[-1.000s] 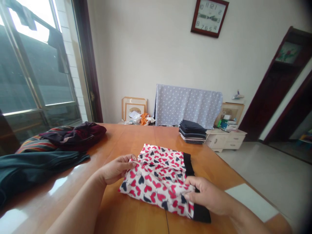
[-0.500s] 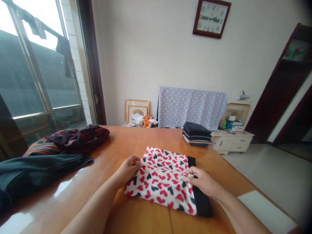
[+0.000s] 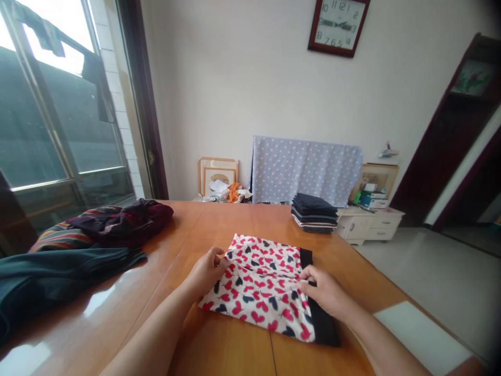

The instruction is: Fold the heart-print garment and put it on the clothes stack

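Barely moved, left hand [image 3: 206, 271] and right hand [image 3: 324, 292] keep fingers clamped on heart-print boxer shorts [image 3: 262, 297], waistband [image 3: 319, 305] rightward

Long glossy wooden table [image 3: 219, 224], honey-orange, marked by a thin seam across its near half. Laid flat near the middle, folded heart-print boxer shorts [image 3: 254, 297], red and dark hearts on white, with a black waistband along the right side. Farther back, right of centre, a neat stack of folded dark clothes [image 3: 313, 213]. Bunched at the left, a dark green cloth [image 3: 58, 271] against a striped and maroon bundle [image 3: 117, 224]. Placed at the near right, a white sheet [image 3: 420, 337].
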The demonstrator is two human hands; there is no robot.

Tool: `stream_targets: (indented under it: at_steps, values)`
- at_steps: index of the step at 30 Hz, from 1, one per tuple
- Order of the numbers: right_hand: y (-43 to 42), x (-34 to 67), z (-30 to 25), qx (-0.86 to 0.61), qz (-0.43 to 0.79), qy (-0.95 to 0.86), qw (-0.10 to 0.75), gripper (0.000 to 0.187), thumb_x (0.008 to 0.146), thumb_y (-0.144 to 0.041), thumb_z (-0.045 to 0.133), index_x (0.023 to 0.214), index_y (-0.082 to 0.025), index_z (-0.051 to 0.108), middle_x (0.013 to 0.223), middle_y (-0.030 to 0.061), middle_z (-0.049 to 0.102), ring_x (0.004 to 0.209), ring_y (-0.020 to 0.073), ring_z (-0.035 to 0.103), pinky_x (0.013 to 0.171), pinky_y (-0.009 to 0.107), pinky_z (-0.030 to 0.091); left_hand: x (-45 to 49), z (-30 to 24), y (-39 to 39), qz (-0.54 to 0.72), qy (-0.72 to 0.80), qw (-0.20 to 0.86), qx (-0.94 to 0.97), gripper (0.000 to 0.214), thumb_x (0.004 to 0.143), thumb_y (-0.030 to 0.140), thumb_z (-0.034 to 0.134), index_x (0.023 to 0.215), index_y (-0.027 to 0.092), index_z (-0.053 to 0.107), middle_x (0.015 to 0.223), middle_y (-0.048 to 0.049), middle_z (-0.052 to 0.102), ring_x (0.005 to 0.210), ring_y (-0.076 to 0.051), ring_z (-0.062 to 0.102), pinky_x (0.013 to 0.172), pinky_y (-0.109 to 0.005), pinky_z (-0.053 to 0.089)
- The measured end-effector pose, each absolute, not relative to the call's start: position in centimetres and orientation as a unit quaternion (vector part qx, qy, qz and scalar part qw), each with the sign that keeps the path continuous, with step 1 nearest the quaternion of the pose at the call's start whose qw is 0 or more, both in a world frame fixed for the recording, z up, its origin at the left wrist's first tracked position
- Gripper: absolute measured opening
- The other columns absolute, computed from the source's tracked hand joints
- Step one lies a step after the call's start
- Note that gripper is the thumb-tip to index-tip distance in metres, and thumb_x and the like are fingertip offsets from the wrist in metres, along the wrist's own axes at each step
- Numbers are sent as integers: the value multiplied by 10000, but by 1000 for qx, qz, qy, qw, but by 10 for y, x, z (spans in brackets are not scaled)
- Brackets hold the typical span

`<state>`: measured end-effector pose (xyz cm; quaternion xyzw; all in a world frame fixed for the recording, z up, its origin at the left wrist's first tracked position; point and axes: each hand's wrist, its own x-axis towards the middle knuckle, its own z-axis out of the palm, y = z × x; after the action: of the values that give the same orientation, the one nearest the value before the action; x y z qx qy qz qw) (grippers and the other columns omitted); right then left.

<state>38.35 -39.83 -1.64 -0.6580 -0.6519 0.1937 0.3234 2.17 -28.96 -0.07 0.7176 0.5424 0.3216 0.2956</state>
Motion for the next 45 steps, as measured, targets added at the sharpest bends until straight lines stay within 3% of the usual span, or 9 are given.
stream_targets:
  at_steps: [6,18,21,25,28,32,39,42,45]
  values:
    - [-395,394,2,-702,77,-643,296,164,874,-366,559,826,-247,661,831,0,689,736,175,615,678,273,408,21,3,-286,322,557,320,696,512,846,548,580,1200,178,592,901,-61,748,770,-212,695,647,-276,482]
    - [-380,379,20,-654,36,-744,132,220,803,-411,696,974,-274,715,998,33,638,960,213,588,773,280,370,21,10,-275,254,569,349,700,336,875,431,505,1023,188,684,811,-52,728,689,-197,658,565,-252,432]
    - [-376,377,17,-652,-5,-748,119,109,849,-319,627,845,-238,699,968,37,641,931,204,580,741,284,339,24,28,-274,200,563,291,747,288,854,384,532,972,191,711,872,-70,739,760,-219,671,624,-274,452]
    - [-369,376,12,-647,-47,-752,120,149,871,-239,561,774,-210,671,953,50,656,905,195,570,716,292,309,42,51,-275,155,553,134,808,264,841,414,584,940,227,743,1000,-95,730,864,-255,669,692,-305,452]
    - [-364,377,14,-649,-37,-746,143,148,880,-269,563,802,-214,677,958,43,666,888,183,573,705,285,300,67,52,-280,155,482,100,856,355,863,521,580,1041,259,741,1113,-104,706,989,-283,657,776,-327,471]
    - [-358,379,27,-673,-35,-718,175,191,899,-314,555,775,-209,655,884,23,653,810,160,565,665,280,279,103,39,-286,119,443,72,886,547,762,654,666,1143,263,702,1191,-127,687,1095,-349,617,921,-421,458]
    - [-348,388,42,-687,-40,-698,199,172,904,-316,555,849,-232,695,895,14,651,828,160,580,653,281,275,112,35,-266,92,505,-5,858,212,833,263,601,998,218,726,1081,-159,722,1067,-338,637,943,-444,427]
    - [-340,391,45,-698,-63,-684,201,183,919,-312,541,858,-232,693,898,25,655,839,172,576,668,286,287,103,47,-247,102,545,-6,832,242,878,229,515,978,225,735,1018,-156,740,980,-318,670,860,-408,451]
    - [-332,391,49,-710,-130,-653,228,215,954,-287,494,882,-219,685,936,63,668,898,205,566,727,303,317,101,62,-233,130,577,-1,806,329,944,268,420,1090,283,715,1109,-113,743,972,-273,677,786,-341,456]
